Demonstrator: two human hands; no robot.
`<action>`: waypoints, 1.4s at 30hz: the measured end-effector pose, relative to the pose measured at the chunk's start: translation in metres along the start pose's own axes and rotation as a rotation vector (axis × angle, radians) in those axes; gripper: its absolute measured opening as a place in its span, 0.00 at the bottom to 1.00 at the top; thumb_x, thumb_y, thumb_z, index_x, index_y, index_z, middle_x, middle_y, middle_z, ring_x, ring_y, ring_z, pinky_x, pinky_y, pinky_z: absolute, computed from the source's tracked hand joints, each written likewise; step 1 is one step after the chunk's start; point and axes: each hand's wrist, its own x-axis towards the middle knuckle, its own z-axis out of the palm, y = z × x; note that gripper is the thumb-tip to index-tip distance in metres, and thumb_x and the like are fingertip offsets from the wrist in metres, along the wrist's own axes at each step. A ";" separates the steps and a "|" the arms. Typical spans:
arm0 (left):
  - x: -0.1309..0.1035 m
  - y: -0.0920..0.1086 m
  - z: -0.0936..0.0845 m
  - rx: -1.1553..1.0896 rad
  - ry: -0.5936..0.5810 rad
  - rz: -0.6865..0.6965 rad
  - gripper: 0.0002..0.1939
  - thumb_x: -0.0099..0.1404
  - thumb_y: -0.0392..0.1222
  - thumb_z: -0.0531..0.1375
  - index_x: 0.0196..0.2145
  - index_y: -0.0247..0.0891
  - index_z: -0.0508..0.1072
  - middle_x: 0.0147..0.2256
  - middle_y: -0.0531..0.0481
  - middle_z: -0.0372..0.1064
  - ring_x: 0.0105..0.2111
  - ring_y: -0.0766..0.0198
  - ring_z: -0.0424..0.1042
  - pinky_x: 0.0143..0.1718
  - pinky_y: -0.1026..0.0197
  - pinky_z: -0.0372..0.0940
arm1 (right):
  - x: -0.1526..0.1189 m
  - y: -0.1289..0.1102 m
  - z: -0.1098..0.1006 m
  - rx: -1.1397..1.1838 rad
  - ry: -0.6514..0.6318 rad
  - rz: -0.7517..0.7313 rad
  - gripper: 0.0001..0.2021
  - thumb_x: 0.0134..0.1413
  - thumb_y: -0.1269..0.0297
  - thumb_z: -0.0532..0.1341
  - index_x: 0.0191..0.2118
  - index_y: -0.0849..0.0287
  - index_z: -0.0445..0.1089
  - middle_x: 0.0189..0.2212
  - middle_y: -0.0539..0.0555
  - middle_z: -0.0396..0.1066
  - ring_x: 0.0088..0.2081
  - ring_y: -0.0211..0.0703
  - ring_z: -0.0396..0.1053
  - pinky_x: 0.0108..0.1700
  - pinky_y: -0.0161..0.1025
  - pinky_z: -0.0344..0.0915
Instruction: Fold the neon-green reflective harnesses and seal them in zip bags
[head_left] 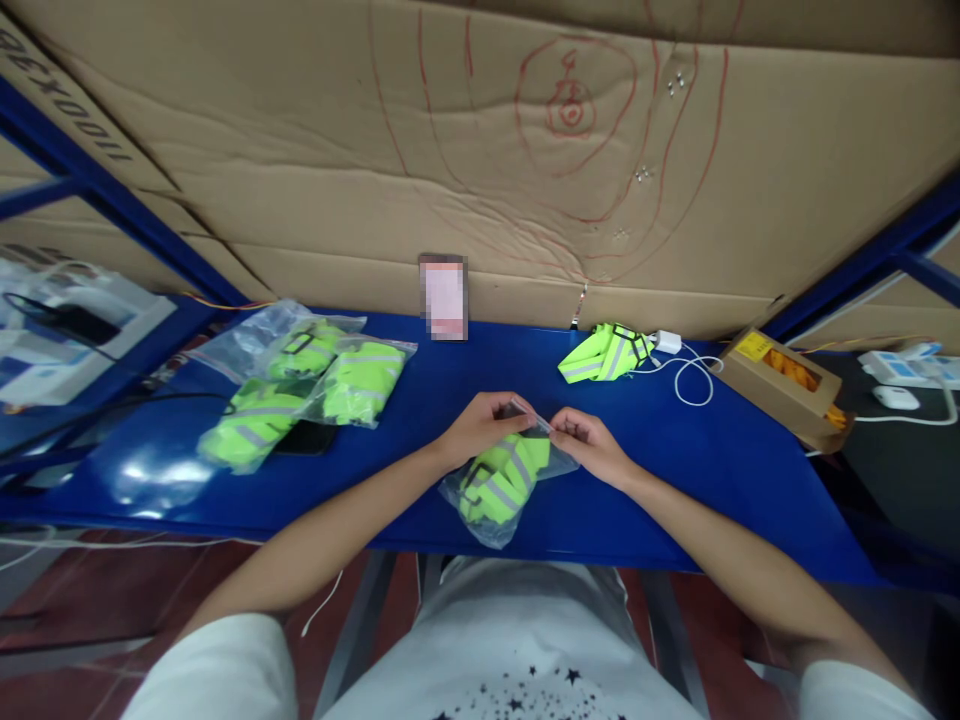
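Head view, hands — left (484,428), right (591,447) — pinching edge of clear bag (493,533), neon-green striped fabric (501,482) inside

this looks like a workshop: blue bench (735,450), cardboard wall (285,150), bagged reflective straps (499,485).

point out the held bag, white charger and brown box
Held bag (501,487): head view, middle of its filled part
White charger (667,342): head view, its block
Brown box (777,400): head view, its cardboard side
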 end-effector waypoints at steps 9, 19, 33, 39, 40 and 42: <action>-0.002 0.002 0.001 0.018 0.008 -0.004 0.16 0.60 0.53 0.68 0.35 0.35 0.81 0.29 0.50 0.75 0.26 0.68 0.66 0.28 0.65 0.57 | -0.001 -0.001 -0.001 -0.008 -0.019 -0.007 0.18 0.59 0.45 0.64 0.34 0.57 0.69 0.23 0.45 0.61 0.24 0.34 0.57 0.28 0.35 0.53; 0.000 -0.004 0.003 -0.132 -0.034 -0.190 0.17 0.54 0.51 0.73 0.35 0.36 0.82 0.28 0.50 0.76 0.27 0.65 0.70 0.29 0.65 0.60 | -0.002 0.002 0.000 -0.026 -0.020 -0.003 0.18 0.59 0.45 0.64 0.35 0.57 0.69 0.24 0.45 0.62 0.25 0.35 0.57 0.28 0.35 0.52; -0.002 -0.001 0.005 -0.035 -0.028 -0.091 0.16 0.57 0.51 0.71 0.34 0.34 0.81 0.29 0.49 0.76 0.26 0.67 0.68 0.27 0.66 0.57 | -0.002 0.000 0.000 -0.014 -0.037 -0.014 0.17 0.60 0.47 0.64 0.35 0.58 0.69 0.25 0.46 0.63 0.26 0.35 0.58 0.29 0.35 0.52; -0.003 0.000 0.006 -0.008 -0.119 -0.058 0.18 0.60 0.53 0.69 0.36 0.33 0.79 0.28 0.51 0.73 0.25 0.69 0.66 0.27 0.67 0.57 | -0.002 0.000 0.002 -0.040 -0.021 -0.033 0.17 0.59 0.47 0.65 0.35 0.58 0.69 0.24 0.45 0.63 0.25 0.34 0.57 0.28 0.34 0.52; -0.003 0.000 0.006 -0.011 -0.130 -0.058 0.18 0.60 0.53 0.69 0.36 0.33 0.79 0.28 0.51 0.73 0.26 0.69 0.66 0.27 0.67 0.57 | -0.002 0.000 0.002 -0.044 -0.016 -0.037 0.18 0.58 0.47 0.65 0.34 0.58 0.69 0.24 0.45 0.63 0.25 0.34 0.57 0.28 0.34 0.52; -0.003 0.000 0.006 -0.016 -0.142 -0.052 0.18 0.60 0.53 0.69 0.36 0.33 0.78 0.28 0.51 0.73 0.26 0.69 0.66 0.28 0.67 0.57 | -0.002 -0.001 0.004 -0.054 0.000 -0.044 0.18 0.58 0.46 0.65 0.34 0.58 0.69 0.24 0.45 0.63 0.25 0.34 0.57 0.28 0.34 0.53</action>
